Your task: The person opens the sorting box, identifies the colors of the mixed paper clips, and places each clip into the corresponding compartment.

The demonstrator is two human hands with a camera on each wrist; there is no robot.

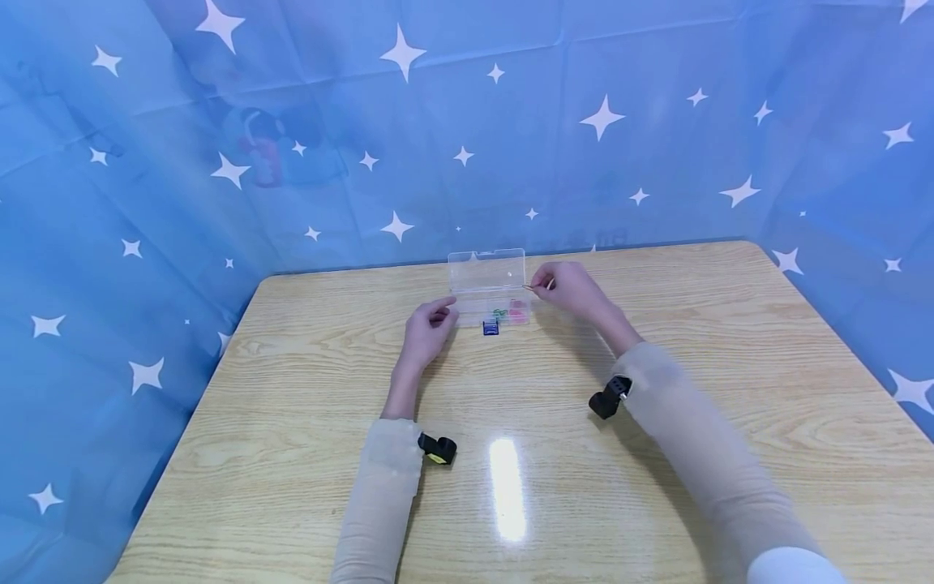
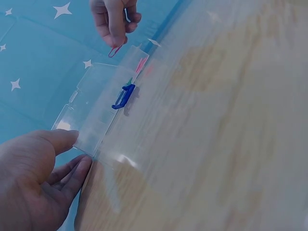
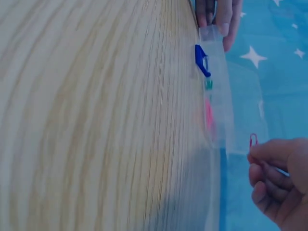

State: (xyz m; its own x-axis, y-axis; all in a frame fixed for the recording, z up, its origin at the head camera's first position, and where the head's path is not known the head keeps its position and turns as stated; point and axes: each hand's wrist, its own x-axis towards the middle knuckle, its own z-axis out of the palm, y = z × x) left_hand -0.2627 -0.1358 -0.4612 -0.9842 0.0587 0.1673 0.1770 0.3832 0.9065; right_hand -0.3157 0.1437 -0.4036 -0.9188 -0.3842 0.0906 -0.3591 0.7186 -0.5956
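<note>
A clear plastic box point(image 1: 470, 307) stands near the table's far edge, its lid point(image 1: 499, 272) raised at the back. My left hand point(image 1: 426, 334) grips the box's left end, thumb on the wall's inner side and fingers outside. Between thumb and index finger, my right hand point(image 1: 572, 290) pinches a red paper clip point(image 3: 253, 139), held up by the box's right end. Inside the box lie small green pieces point(image 1: 499, 314) and, to their right, pink ones point(image 1: 518, 308). A small blue frame-shaped piece point(image 2: 124, 96) sits at the front wall.
The wooden table point(image 1: 292, 454) reaches from the box toward me. A blue curtain point(image 1: 328, 122) with white stars hangs right behind the far edge and along the sides. A small black camera point(image 1: 438, 448) is strapped at the left wrist, another point(image 1: 610, 397) at the right.
</note>
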